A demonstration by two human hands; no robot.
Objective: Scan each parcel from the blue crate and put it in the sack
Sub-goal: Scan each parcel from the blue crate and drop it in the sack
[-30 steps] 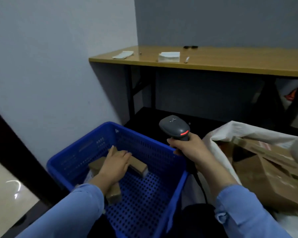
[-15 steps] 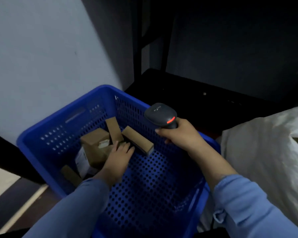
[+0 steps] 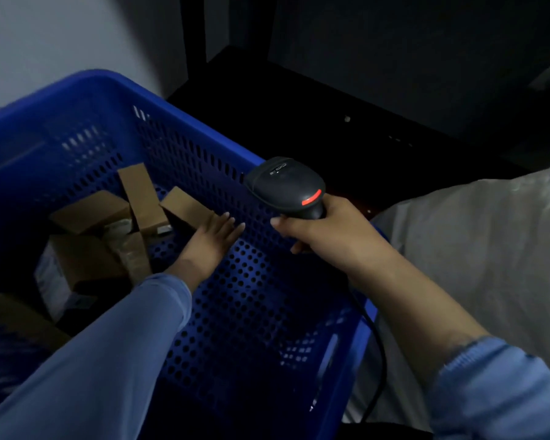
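Blue crate point(image 3: 108, 90) holds a loose pile of brown cardboard parcels in its far-left part, at least five visible. The near and right floor of the crate shows bare perforated plastic.

Left hand point(image 3: 211, 236) is down inside the crate, fingers straight and flat, tips at the near end of the long parcel point(image 3: 185, 208). It looks to be touching, not gripping, and nothing is lifted. The thumb side is hard to read.

Right hand point(image 3: 324, 227) is wrapped tight round the handle of the black scanner point(image 3: 286, 185), with its red strip lit. The scanner head hangs over the crate's right wall, and the cable point(image 3: 378, 360) trails down between crate and sack.

White sack point(image 3: 489, 249) sits just beside the crate on the right. Its mouth and contents are out of view, so the count already bagged cannot be told.

Progress judgement: mid-task, at the picking stage for the next parcel. This one is not yet grasped, scanned or bagged. The whole pile needs the same cycle, so plenty is left.
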